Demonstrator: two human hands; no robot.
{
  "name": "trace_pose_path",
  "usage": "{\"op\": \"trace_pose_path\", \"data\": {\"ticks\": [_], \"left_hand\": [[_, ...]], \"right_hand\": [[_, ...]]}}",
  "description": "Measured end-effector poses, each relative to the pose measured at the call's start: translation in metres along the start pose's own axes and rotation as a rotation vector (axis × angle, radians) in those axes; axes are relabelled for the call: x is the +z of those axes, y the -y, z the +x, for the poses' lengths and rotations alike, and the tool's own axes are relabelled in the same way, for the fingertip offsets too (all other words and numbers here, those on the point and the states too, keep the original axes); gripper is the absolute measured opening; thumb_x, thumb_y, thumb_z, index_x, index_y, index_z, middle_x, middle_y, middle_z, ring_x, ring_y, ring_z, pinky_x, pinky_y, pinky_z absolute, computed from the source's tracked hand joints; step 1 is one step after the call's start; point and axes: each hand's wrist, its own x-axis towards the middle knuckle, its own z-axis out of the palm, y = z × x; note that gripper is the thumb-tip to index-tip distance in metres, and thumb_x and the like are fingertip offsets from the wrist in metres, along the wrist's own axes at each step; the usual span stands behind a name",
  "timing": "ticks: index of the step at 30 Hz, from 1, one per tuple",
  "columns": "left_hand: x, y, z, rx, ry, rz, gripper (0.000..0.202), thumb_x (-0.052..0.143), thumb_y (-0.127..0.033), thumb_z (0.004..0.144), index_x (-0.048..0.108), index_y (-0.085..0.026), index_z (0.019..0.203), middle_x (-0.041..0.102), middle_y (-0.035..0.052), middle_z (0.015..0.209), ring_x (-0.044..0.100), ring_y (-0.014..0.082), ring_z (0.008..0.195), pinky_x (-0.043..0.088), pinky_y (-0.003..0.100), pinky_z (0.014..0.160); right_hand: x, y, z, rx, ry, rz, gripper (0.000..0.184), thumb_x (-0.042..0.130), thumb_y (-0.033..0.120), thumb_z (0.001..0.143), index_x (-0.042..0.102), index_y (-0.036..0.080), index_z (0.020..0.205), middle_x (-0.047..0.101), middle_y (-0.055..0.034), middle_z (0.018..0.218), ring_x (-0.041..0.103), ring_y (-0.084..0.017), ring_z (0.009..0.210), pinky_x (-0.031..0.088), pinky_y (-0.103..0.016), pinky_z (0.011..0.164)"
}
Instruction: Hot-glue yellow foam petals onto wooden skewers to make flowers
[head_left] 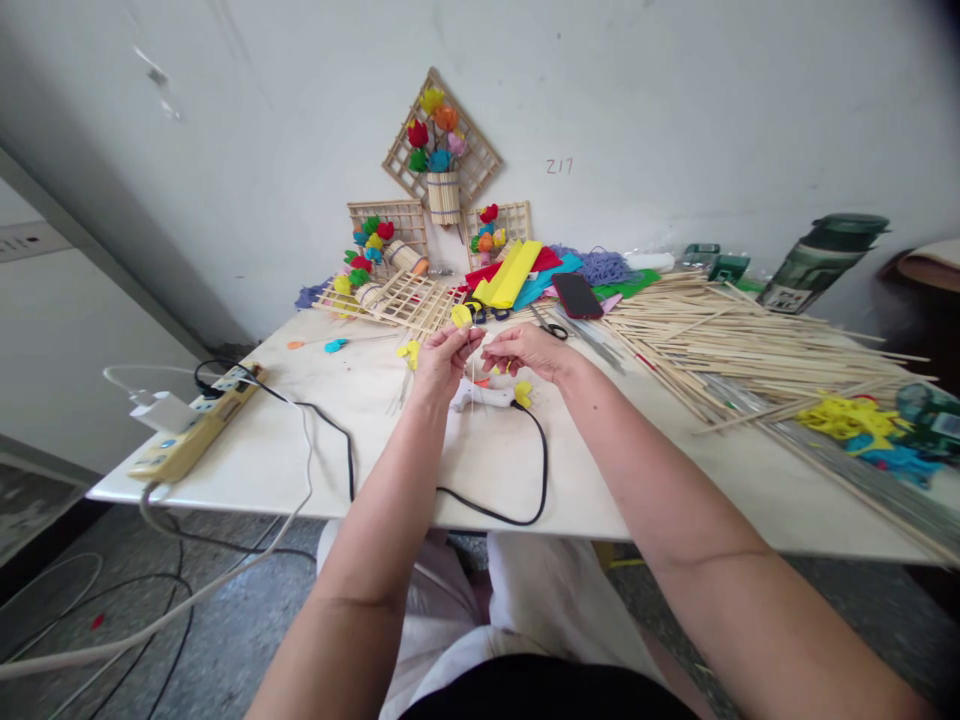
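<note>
My left hand [444, 358] is closed in a pinch on a small yellow foam flower [461, 316] that sits on a thin stick. My right hand [529, 350] is closed close beside it, its fingertips curled toward the same stick; what it grips is too small to make out. Both hands hover just above a white glue gun [484, 397] lying on the white table [465, 460], with its black cord [517, 500] looping toward me. Further yellow foam flowers lie beside the gun [523, 392] and left of my left hand [409, 352].
A large pile of bamboo sticks [735, 345] covers the right side. Scissors [551, 325], a dark phone [577, 296], coloured foam sheets [517, 272] and lattice frames with flowers [401, 290] lie behind. A power strip [199, 425] with cables sits at left. Yellow foam cut-outs [847, 415] lie far right.
</note>
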Motion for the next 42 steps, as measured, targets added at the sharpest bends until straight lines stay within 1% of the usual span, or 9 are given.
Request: {"op": "trace_pose_path", "data": {"ticks": [2,5,10,13,20,29,35,39,42], "left_hand": [[0.000,0.000,0.000,0.006,-0.019,0.006,0.008,0.072,-0.015,0.066,0.064,-0.014,0.068,0.069,0.0013,0.066,0.067,0.0108,0.070,0.052,0.022,0.078],[-0.002,0.001,0.001,0.013,-0.023,0.008,0.010,0.073,-0.017,0.065,0.064,-0.014,0.068,0.069,0.0014,0.067,0.067,0.0113,0.070,0.052,0.023,0.078],[-0.003,0.003,0.002,0.029,0.032,-0.003,0.016,0.077,-0.020,0.061,0.064,-0.013,0.068,0.070,0.0020,0.067,0.065,0.0101,0.062,0.052,0.021,0.067],[-0.002,0.003,0.002,0.029,0.034,-0.008,0.019,0.078,-0.021,0.059,0.064,-0.012,0.067,0.070,0.0030,0.066,0.064,0.0104,0.060,0.052,0.020,0.062],[-0.004,0.005,0.005,0.044,0.031,-0.007,0.018,0.078,-0.020,0.059,0.065,-0.011,0.068,0.069,0.0045,0.067,0.064,0.0113,0.060,0.049,0.021,0.059],[-0.005,0.006,0.007,0.063,0.012,-0.028,0.015,0.077,-0.018,0.059,0.065,-0.012,0.067,0.070,0.0043,0.067,0.065,0.0116,0.061,0.050,0.021,0.062],[-0.006,0.003,0.007,0.064,-0.046,-0.069,0.009,0.073,-0.013,0.062,0.065,-0.012,0.067,0.069,0.0044,0.068,0.068,0.0152,0.073,0.052,0.029,0.081],[-0.007,0.003,0.007,0.036,-0.044,-0.059,0.006,0.071,-0.012,0.063,0.066,-0.012,0.067,0.070,0.0055,0.070,0.068,0.0149,0.072,0.052,0.031,0.083],[-0.007,0.004,0.007,0.017,-0.047,-0.057,0.005,0.071,-0.012,0.064,0.066,-0.012,0.065,0.070,0.0054,0.069,0.068,0.0140,0.070,0.053,0.030,0.083]], "right_hand": [[0.003,-0.003,0.002,0.004,0.031,0.041,0.018,0.071,0.028,0.069,0.069,0.011,0.067,0.070,-0.0081,0.068,0.054,-0.007,0.049,0.039,-0.017,0.042],[0.008,-0.006,0.005,0.015,0.037,0.109,0.016,0.072,0.028,0.068,0.069,0.011,0.067,0.070,-0.0079,0.068,0.054,-0.007,0.050,0.040,-0.017,0.042],[0.017,-0.007,0.007,0.014,-0.053,0.179,0.010,0.071,0.020,0.065,0.066,0.012,0.062,0.067,-0.0050,0.060,0.053,-0.007,0.047,0.040,-0.017,0.041],[0.022,-0.006,0.007,0.017,-0.101,0.169,0.007,0.068,0.016,0.065,0.065,0.012,0.061,0.065,-0.0034,0.058,0.053,-0.008,0.046,0.040,-0.017,0.040],[0.027,-0.002,0.005,-0.022,-0.162,0.068,0.009,0.062,0.015,0.070,0.061,0.012,0.062,0.066,-0.0032,0.063,0.054,-0.007,0.047,0.040,-0.017,0.040],[0.033,0.002,0.004,-0.043,-0.204,-0.021,0.014,0.057,0.012,0.075,0.057,0.013,0.061,0.063,-0.0016,0.062,0.053,-0.007,0.049,0.040,-0.017,0.042],[0.026,0.005,0.003,-0.103,-0.284,-0.212,0.015,0.055,0.010,0.076,0.056,0.014,0.061,0.059,0.0006,0.056,0.052,-0.006,0.048,0.037,-0.015,0.042],[0.017,0.005,0.001,-0.115,-0.246,-0.256,0.014,0.054,0.012,0.078,0.056,0.013,0.064,0.064,-0.0024,0.063,0.053,-0.006,0.047,0.037,-0.016,0.040],[0.013,0.004,0.001,-0.137,-0.196,-0.248,0.012,0.053,0.013,0.079,0.055,0.013,0.067,0.064,-0.0023,0.062,0.052,-0.006,0.044,0.037,-0.015,0.039]]}}
